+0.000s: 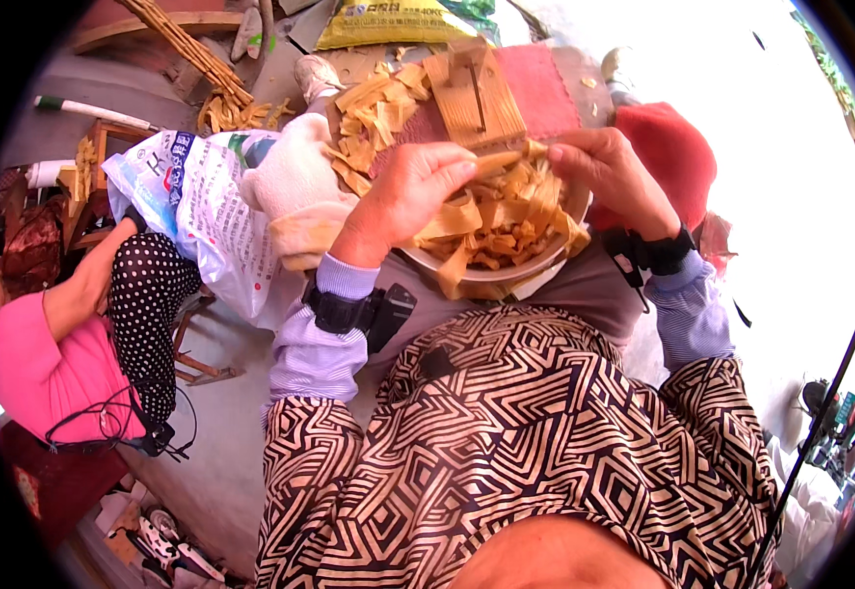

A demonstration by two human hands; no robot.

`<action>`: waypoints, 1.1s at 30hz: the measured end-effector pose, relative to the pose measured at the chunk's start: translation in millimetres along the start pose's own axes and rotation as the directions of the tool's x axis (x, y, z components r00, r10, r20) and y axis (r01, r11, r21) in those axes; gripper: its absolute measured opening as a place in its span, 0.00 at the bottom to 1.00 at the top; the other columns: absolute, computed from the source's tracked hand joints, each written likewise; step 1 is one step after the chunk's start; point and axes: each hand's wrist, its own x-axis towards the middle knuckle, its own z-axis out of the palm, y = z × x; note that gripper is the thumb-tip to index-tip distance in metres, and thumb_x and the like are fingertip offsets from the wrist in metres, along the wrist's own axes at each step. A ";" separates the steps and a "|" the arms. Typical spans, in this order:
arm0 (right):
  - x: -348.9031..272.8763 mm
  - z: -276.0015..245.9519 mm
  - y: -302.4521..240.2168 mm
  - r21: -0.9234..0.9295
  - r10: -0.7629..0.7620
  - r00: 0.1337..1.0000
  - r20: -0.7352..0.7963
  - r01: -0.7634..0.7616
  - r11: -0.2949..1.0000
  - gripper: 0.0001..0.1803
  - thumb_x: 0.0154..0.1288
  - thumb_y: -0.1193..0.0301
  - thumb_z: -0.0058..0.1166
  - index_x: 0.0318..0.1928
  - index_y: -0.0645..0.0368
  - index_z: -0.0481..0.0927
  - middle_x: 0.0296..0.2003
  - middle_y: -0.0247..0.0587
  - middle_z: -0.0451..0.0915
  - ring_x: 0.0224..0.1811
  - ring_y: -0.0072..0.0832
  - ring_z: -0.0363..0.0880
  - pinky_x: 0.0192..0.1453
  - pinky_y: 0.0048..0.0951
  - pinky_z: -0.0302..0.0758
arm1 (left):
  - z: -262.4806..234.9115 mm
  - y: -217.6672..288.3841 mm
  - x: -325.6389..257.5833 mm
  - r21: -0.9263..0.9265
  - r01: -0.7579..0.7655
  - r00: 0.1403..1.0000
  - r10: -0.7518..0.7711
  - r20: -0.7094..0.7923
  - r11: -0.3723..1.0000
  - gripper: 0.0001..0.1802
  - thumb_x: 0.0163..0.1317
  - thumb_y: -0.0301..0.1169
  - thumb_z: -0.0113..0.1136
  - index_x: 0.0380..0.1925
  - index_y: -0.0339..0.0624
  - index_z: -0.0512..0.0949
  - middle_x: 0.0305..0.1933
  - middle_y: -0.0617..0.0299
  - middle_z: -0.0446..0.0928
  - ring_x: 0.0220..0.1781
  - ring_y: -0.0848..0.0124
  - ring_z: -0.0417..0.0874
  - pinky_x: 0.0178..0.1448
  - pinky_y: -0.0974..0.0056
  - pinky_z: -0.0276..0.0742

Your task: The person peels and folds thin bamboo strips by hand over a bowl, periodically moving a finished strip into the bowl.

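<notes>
Now both hands work over the bowl (506, 278) on the lap. The left hand (410, 191) and right hand (612, 169) are closed on one yellow strip (502, 159) at the bowl's 12 o'clock rim, apparently tearing it; a steady pull seems needed.

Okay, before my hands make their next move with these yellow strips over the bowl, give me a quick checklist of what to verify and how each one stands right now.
1. Strip held at both ends: ok. The left hand and right hand each pinch an end of one yellow strip.
2. Strip over the bowl: ok. It hangs above the bowl on the lap.
3. Room in the bowl: not ok. The cut pieces are heaped, and some hang over the rim.
4. Bowl steady: cannot tell. Its base is hidden.
5. Wooden board within reach: ok. It lies just beyond the hands.
6. Co-worker's arm apart: ok. It is off to the left.
</notes>
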 end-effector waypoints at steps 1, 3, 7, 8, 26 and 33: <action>12.3 1.6 3.3 -0.047 -0.019 1.000 -0.019 0.018 0.999 0.19 0.69 0.62 0.54 0.28 0.67 0.75 0.18 0.29 0.66 0.24 0.15 0.61 0.27 0.24 0.65 | -7.6 -9.6 5.9 -0.035 0.029 0.998 -0.031 -0.056 0.999 0.09 0.67 0.31 0.56 0.39 0.36 0.80 0.28 0.73 0.73 0.29 0.84 0.69 0.33 0.76 0.67; 29.2 1.3 7.3 -0.147 -0.044 0.996 -0.084 0.031 0.989 0.19 0.69 0.62 0.54 0.27 0.67 0.74 0.17 0.31 0.66 0.23 0.16 0.61 0.27 0.25 0.65 | -17.4 -21.0 20.1 -0.119 0.069 0.987 -0.085 -0.133 0.991 0.09 0.66 0.30 0.56 0.41 0.37 0.80 0.27 0.73 0.73 0.28 0.84 0.69 0.31 0.76 0.66; 51.3 -2.3 22.2 -0.226 -0.065 0.986 -0.152 0.030 0.974 0.19 0.67 0.63 0.55 0.26 0.67 0.73 0.16 0.37 0.63 0.21 0.19 0.61 0.26 0.28 0.65 | -18.8 -13.0 43.8 -0.218 0.138 0.960 -0.185 -0.210 0.966 0.07 0.65 0.28 0.56 0.40 0.39 0.79 0.25 0.72 0.72 0.25 0.85 0.68 0.26 0.78 0.62; 54.1 -4.8 23.1 -0.289 -0.052 0.983 -0.176 -0.001 0.957 0.19 0.67 0.64 0.55 0.26 0.67 0.73 0.16 0.38 0.63 0.21 0.20 0.62 0.27 0.28 0.66 | -17.6 -8.8 46.0 -0.205 0.141 0.958 -0.186 -0.220 0.969 0.06 0.65 0.27 0.56 0.39 0.39 0.78 0.24 0.73 0.72 0.25 0.85 0.69 0.27 0.78 0.63; 4.6 22.3 15.1 -0.538 -0.160 0.986 -0.054 0.107 0.836 0.27 0.52 0.65 0.66 0.55 0.50 0.78 0.23 0.44 0.79 0.27 0.41 0.80 0.33 0.37 0.76 | -2.6 -31.3 25.0 -0.194 0.205 0.945 -0.245 -0.216 0.959 0.04 0.63 0.27 0.55 0.35 0.39 0.77 0.25 0.71 0.74 0.25 0.83 0.71 0.26 0.76 0.65; 13.6 53.5 -2.8 -0.623 -0.544 0.816 -0.197 0.325 0.712 0.12 0.58 0.68 0.61 0.42 0.56 0.79 0.32 0.45 0.78 0.35 0.42 0.78 0.38 0.38 0.75 | 49.3 -1.3 16.4 -0.660 0.190 0.970 -0.245 0.010 0.727 0.06 0.65 0.24 0.50 0.37 0.40 0.78 0.25 0.67 0.76 0.20 0.78 0.74 0.22 0.75 0.71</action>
